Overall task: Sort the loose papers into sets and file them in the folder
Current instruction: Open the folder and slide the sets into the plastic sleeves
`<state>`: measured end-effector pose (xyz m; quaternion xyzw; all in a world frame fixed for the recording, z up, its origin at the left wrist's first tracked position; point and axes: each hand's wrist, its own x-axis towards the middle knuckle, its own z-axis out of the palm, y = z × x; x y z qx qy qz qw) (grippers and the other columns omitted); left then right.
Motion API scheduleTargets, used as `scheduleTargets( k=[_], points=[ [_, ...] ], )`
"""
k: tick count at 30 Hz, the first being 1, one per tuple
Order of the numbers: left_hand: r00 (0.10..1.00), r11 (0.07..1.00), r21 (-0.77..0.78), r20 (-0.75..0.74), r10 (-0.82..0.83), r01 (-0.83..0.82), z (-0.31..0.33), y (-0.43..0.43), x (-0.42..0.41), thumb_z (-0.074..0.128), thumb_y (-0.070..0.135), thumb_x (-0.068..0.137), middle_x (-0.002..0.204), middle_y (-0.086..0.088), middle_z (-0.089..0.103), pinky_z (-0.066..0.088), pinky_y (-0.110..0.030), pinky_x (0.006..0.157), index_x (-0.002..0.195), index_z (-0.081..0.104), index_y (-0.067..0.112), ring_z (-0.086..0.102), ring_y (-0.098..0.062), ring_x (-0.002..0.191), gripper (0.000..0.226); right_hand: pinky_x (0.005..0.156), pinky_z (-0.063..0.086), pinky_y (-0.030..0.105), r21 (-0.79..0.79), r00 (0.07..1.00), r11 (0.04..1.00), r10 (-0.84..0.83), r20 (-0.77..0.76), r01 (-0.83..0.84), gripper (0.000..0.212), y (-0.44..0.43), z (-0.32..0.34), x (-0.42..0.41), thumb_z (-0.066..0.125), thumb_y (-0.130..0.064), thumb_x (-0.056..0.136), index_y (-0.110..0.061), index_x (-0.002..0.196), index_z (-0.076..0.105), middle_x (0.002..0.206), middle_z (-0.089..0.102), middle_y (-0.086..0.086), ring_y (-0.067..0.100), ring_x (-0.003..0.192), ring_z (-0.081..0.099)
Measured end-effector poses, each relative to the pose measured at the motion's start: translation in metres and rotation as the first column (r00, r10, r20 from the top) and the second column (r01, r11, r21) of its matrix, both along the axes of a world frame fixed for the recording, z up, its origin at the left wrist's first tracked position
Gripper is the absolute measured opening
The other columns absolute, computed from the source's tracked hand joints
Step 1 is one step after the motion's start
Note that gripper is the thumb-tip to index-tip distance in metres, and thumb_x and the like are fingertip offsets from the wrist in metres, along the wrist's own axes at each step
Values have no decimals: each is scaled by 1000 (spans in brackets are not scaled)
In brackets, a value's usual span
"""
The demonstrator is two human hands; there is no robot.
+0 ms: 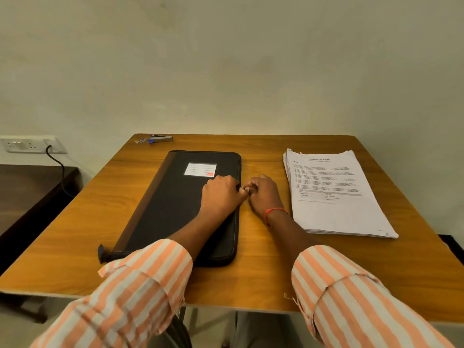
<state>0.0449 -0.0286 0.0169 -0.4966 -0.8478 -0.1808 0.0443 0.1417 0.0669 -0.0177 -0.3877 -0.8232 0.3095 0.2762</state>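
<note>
A closed black zip folder (175, 204) with a white label lies flat on the wooden table (251, 280), left of centre. My left hand (221, 194) rests on the folder's right edge with its fingers curled at the rim. My right hand (263, 194) sits on the table just beside that edge and pinches a small metal zip pull between thumb and fingers. A thick stack of printed papers (336, 197) lies face up on the right side of the table, apart from both hands.
A stapler (160, 138) and a small blue-and-white item (140, 141) lie at the table's far left corner. A wall socket (30, 144) with a black cable is on the left wall above a dark side table (27, 192).
</note>
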Motion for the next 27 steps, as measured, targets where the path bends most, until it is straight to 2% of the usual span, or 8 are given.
scheduleTargets(
  k=[3, 6, 10, 12, 15, 18, 21, 27],
  points=[
    [998, 999, 45, 54, 11, -14, -2, 3, -5, 62, 46, 82, 56, 2, 58, 52, -31, 59, 64, 63, 17, 57, -17, 59, 34, 71, 42, 21, 12, 1000, 1000, 5, 14, -5, 21, -9, -2, 6, 60, -1, 93, -15, 88, 74, 95, 58, 3, 17, 88, 56],
    [997, 997, 72, 75, 19, -24, -2, 3, -6, 64, 41, 82, 72, -1, 71, 56, -33, 64, 84, 76, 17, 58, -16, 67, 27, 67, 43, 22, 25, 1000, 1000, -12, 28, 11, 24, -20, -5, 15, 58, -2, 93, -16, 79, 71, 90, 58, 2, 14, 82, 57],
    [991, 997, 72, 135, -19, 10, -3, 5, -8, 67, 39, 84, 85, -1, 75, 61, -33, 69, 94, 78, 18, 68, -15, 74, 26, 68, 46, 21, 18, 999, 999, -46, 28, 46, 22, -24, -7, 18, 60, -5, 94, -16, 80, 73, 90, 60, 0, 12, 80, 58],
    [961, 998, 46, 270, -52, 41, -2, -1, -12, 68, 39, 88, 102, 1, 76, 60, -31, 78, 108, 77, 23, 69, -11, 86, 27, 70, 46, 23, 23, 996, 996, -83, 19, 82, 17, -23, -5, 16, 62, -7, 94, -16, 86, 74, 92, 59, 1, 14, 82, 57],
    [922, 984, -8, 349, -165, 179, 1, -28, -8, 70, 52, 86, 129, 2, 65, 51, -31, 95, 130, 65, 26, 61, -15, 114, 52, 73, 49, 26, 34, 992, 992, -126, 30, 125, 13, -19, -1, 13, 63, -8, 93, -13, 92, 75, 97, 59, 3, 18, 87, 57],
    [917, 935, -102, 257, -305, 340, -2, -72, 11, 66, 71, 81, 153, 2, 46, 32, -39, 116, 145, 51, 26, 39, -19, 143, 80, 76, 52, 30, 44, 988, 987, -152, 7, 151, 17, -19, -2, 14, 60, -4, 93, -13, 89, 75, 97, 60, 4, 19, 87, 58],
    [919, 910, -133, 106, -380, 392, -5, -102, 20, 56, 88, 71, 157, 12, 41, 25, -40, 122, 149, 44, 35, 29, -11, 149, 94, 73, 47, 25, 39, 989, 988, -150, -1, 150, 18, -22, -1, 15, 59, -3, 94, -13, 88, 74, 94, 57, 1, 17, 85, 57],
    [877, 876, -118, -56, -477, 468, -15, -125, 28, 51, 72, 90, 154, 19, 44, 29, -34, 122, 146, 48, 40, 31, -4, 147, 65, 67, 43, 19, 29, 988, 987, -155, 5, 155, 15, -24, -3, 16, 61, -6, 95, -11, 91, 75, 97, 61, 3, 17, 87, 60]
  ],
)
